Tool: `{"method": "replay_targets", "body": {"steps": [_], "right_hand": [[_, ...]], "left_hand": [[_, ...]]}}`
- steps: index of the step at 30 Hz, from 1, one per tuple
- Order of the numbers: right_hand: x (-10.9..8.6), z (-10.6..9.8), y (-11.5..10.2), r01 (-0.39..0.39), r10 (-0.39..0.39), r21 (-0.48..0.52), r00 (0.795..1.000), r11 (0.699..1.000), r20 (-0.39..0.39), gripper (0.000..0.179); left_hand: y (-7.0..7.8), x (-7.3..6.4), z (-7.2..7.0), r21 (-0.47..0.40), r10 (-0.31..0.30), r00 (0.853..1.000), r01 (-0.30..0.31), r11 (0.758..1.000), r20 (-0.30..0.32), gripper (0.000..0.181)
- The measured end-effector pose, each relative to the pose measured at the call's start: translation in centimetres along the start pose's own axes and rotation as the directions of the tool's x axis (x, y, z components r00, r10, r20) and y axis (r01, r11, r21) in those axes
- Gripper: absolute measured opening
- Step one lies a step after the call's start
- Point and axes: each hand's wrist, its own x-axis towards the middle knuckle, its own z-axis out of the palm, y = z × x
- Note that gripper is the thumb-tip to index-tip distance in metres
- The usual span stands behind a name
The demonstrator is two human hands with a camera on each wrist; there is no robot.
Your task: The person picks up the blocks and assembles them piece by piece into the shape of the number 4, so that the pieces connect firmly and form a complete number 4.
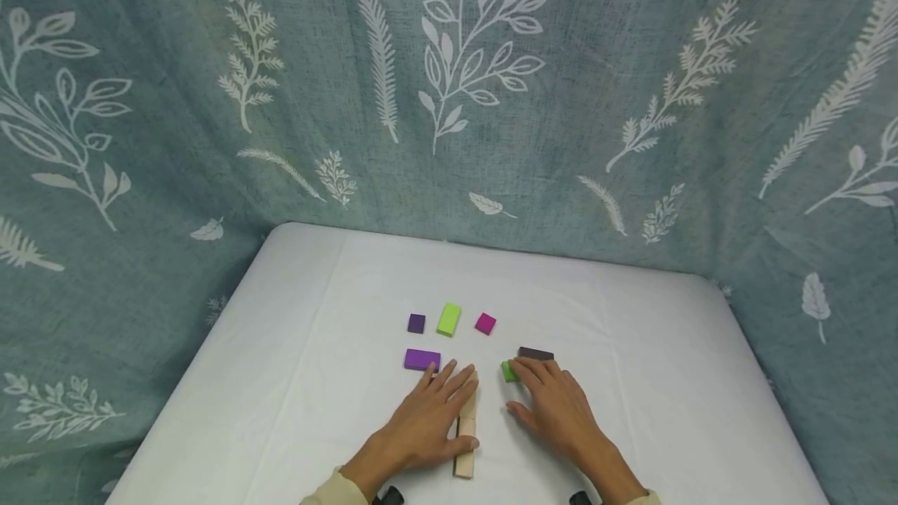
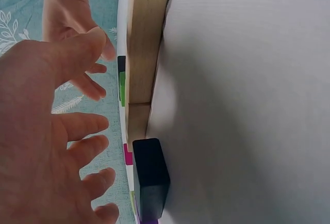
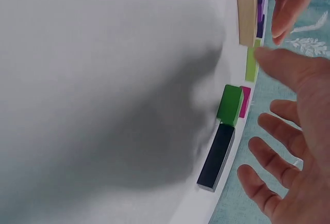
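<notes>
A line of plain wooden blocks [image 1: 465, 466] runs away from me on the white cloth, the nearest marked 56 in the left wrist view. My left hand [image 1: 431, 415] is over its left side, fingers extended and spread. Beneath that hand, a dark blue block [image 2: 150, 167] appears in the left wrist view, hidden from the head view. On the right, my right hand [image 1: 557, 407] is over a green block [image 3: 230, 102] and a black block [image 3: 215, 157], which lie end to end. Its fingers are loosely bent, with nothing held; a gap shows below them.
Beyond my left fingertips lies a purple block [image 1: 422, 359]. Farther back are a small dark purple block [image 1: 417, 323], a lime green block [image 1: 449, 319] and a small magenta block [image 1: 486, 323]. A patterned teal curtain [image 1: 393, 193] hangs around the table [image 1: 337, 287].
</notes>
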Motion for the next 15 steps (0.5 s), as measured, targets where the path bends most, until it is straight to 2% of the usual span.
{"method": "replay_targets", "body": {"steps": [15], "right_hand": [[1.02, 1.07, 0.84, -0.049, 0.049, -0.016, 0.998, 0.999, 0.050, 0.052]], "left_hand": [[0.09, -0.16, 0.49, -0.012, -0.024, 0.998, 0.025, 1.000, 0.058, 0.075]]}}
